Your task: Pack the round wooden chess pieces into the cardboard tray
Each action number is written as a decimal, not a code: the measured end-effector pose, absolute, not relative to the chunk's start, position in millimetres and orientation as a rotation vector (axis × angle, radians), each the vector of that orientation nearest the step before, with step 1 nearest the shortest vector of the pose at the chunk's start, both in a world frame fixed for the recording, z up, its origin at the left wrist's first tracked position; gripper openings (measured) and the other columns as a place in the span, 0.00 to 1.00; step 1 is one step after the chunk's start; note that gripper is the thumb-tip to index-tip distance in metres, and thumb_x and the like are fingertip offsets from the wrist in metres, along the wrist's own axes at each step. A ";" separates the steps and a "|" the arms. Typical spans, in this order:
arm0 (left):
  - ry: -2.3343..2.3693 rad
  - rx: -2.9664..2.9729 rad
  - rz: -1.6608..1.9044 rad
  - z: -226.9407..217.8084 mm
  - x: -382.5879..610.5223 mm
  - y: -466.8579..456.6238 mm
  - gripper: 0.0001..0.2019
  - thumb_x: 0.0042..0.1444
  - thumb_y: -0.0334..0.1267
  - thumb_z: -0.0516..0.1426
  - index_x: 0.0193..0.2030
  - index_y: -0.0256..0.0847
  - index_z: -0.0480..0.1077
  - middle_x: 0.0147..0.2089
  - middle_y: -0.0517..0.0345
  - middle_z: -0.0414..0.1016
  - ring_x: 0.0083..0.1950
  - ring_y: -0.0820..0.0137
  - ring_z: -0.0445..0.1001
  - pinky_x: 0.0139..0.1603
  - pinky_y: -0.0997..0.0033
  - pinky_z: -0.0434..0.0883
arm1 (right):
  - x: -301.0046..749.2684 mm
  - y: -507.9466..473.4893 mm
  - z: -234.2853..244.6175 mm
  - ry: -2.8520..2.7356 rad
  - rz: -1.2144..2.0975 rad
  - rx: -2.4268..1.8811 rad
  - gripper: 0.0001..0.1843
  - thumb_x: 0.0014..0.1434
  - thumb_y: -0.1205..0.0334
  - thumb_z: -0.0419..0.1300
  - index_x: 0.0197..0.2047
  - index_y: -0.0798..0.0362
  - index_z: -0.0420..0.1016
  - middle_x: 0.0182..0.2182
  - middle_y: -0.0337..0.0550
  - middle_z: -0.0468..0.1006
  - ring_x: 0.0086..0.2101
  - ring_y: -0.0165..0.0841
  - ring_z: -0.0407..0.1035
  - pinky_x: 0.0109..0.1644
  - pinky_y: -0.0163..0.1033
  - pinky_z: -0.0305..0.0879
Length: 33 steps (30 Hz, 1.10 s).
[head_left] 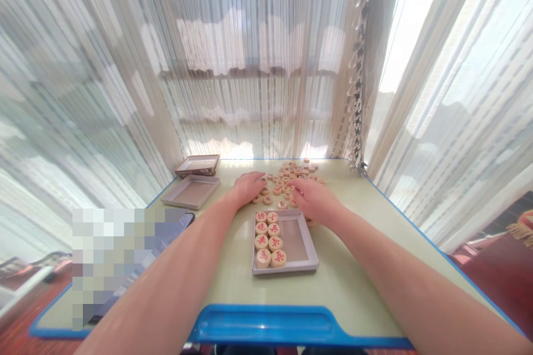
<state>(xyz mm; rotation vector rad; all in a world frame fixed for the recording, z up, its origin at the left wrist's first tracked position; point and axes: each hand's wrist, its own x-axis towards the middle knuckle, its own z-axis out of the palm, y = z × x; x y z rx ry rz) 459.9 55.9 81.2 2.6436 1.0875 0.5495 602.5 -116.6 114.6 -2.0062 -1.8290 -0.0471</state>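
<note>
Loose wooden xiangqi pieces (pixel 287 173) lie in a scattered heap at the far middle of the table. At the heap's left edge, my left hand (pixel 247 187) reaches over some pieces with its fingers stretched out. On the near right side, the fingers of my right hand (pixel 314 198) are closed at a piece, mostly hidden under them. Nearer to me is a shallow open box (pixel 300 241). Red-marked pieces (pixel 273 229) stand face up in two columns along its left side; its right part shows bare bottom. One piece (pixel 310 222) sits outside, against its right edge.
An empty shallow box (pixel 191 191) lies at the far left, with another box (pixel 197 165) behind it. A dark flat device (pixel 166 244), partly pixelated, rests beside my left forearm. The pale green table (pixel 233 283) has a blue rim. Sheer curtains (pixel 258 66) hang behind it.
</note>
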 end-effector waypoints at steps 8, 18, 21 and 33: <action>1.073 2.587 0.643 84.9 456.3 49.6 0.17 0.51 0.44 0.50 0.44 0.44 0.72 0.46 0.58 0.75 0.47 0.65 0.71 0.50 0.70 0.66 | 621.5 -109.2 106.5 -1.603 -0.007 -2.193 0.18 0.57 0.65 0.45 0.44 0.52 0.72 0.45 0.47 0.73 0.45 0.38 0.65 0.46 0.41 0.59; 1.077 2.738 0.547 88.0 457.4 46.8 0.20 0.53 0.49 0.49 0.44 0.43 0.74 0.42 0.53 0.73 0.46 0.63 0.69 0.49 0.68 0.65 | 627.8 -106.1 105.9 -1.524 0.034 -2.215 0.16 0.54 0.65 0.47 0.42 0.52 0.73 0.42 0.48 0.74 0.43 0.37 0.67 0.45 0.38 0.60; 1.053 2.757 0.533 89.6 456.3 44.6 0.18 0.53 0.47 0.48 0.42 0.43 0.74 0.40 0.53 0.73 0.45 0.64 0.69 0.49 0.67 0.65 | 630.5 -106.3 104.3 -1.533 0.006 -2.199 0.16 0.54 0.66 0.47 0.41 0.53 0.74 0.42 0.48 0.74 0.42 0.36 0.66 0.45 0.38 0.60; 0.917 2.729 0.572 91.0 457.9 40.9 0.19 0.56 0.48 0.47 0.46 0.46 0.73 0.46 0.56 0.73 0.48 0.65 0.69 0.52 0.69 0.64 | 665.6 -102.7 90.6 -1.299 -0.129 -2.402 0.23 0.52 0.69 0.48 0.51 0.55 0.69 0.45 0.54 0.73 0.50 0.42 0.62 0.51 0.45 0.57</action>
